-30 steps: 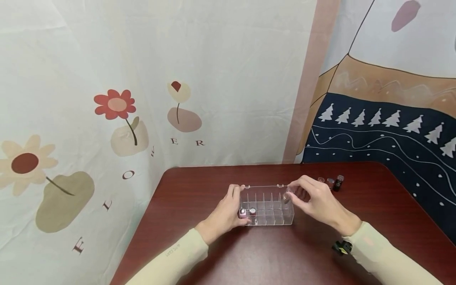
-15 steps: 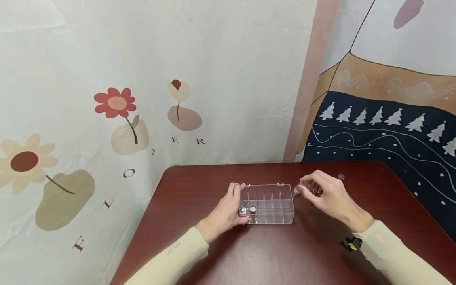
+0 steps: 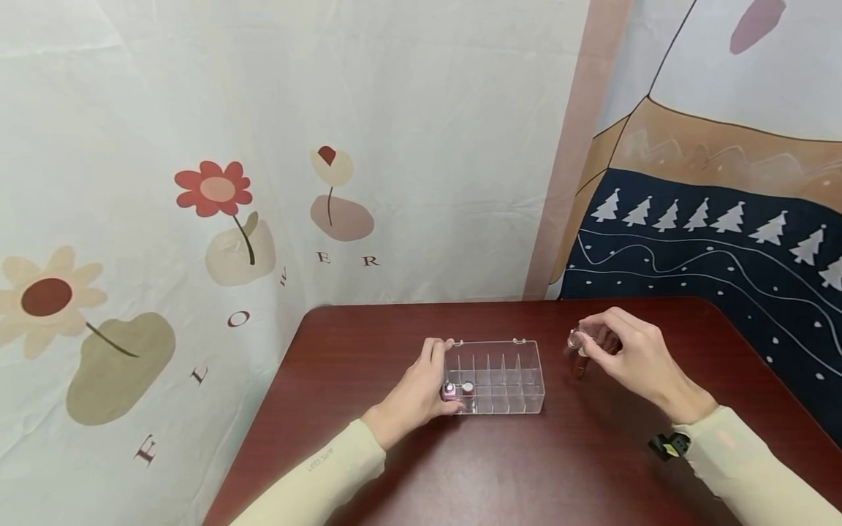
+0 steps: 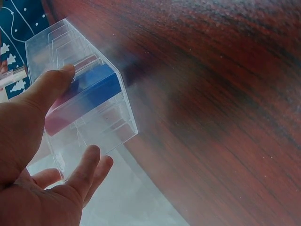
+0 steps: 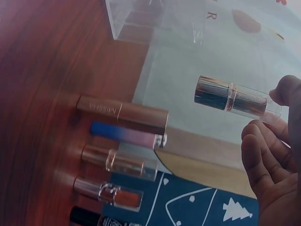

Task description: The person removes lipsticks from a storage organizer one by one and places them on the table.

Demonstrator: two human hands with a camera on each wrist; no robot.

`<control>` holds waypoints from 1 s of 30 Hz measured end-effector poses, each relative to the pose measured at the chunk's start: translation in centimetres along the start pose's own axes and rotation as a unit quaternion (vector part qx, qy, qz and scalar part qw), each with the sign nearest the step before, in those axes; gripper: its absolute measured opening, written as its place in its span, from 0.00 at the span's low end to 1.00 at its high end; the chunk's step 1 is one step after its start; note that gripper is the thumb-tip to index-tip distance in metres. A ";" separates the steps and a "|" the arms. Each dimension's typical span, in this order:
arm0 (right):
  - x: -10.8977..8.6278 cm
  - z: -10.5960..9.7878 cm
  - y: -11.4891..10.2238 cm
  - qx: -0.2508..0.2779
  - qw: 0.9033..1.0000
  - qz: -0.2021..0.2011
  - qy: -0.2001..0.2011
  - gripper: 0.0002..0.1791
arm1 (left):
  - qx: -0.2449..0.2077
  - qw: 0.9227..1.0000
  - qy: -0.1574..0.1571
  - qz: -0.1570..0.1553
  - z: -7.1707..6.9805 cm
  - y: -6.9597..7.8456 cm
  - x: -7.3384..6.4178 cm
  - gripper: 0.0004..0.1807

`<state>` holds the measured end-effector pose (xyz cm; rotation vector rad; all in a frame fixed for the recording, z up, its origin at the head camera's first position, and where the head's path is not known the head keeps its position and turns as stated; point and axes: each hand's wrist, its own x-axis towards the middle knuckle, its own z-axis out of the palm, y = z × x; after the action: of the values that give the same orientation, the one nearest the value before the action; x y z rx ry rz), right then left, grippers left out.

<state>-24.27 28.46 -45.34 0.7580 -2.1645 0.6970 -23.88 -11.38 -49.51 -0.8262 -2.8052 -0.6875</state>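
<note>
My left hand [image 3: 417, 380] grips the left end of a clear plastic divided box [image 3: 509, 404], thumb at the front. A blue-and-pink lipstick tube [image 4: 91, 94] stands in a slot under that thumb. Beside it in the head view is another tube [image 3: 468, 389] with a round pale top. My right hand [image 3: 631, 358] is off to the box's right, pinching a lipstick [image 5: 230, 99] by its clear cap. That lipstick's shiny metallic base points away from the fingers, apart from the tubes on the table.
Several lipsticks stand in a row on the dark red table: a rose-gold tube [image 5: 120, 113], a blue-to-pink one [image 5: 124, 135], two with clear caps and a black one [image 5: 84, 216]. My right hand hides most of them in the head view. Printed cloths hang behind the table.
My right hand has moved from the box's right end toward the standing tubes, carrying the lipstick along. My left hand and the box have stayed in place.
</note>
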 end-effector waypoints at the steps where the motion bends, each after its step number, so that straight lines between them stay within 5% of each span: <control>1: 0.0 -0.1 0.1 -0.002 1.000 0.001 0.001 0.22 | 0.002 1.000 0.000 0.000 0.0 0.0 0.0 0.64; 30: -1.7 -2.3 2.8 -0.062 0.996 0.071 -0.008 0.22 | 0.008 1.000 0.007 0.006 0.0 0.1 -0.2 0.65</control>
<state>-24.20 32.45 -45.98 0.5507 -2.2702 0.6237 -23.71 -11.40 -49.49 -0.8325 -2.7871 -0.6665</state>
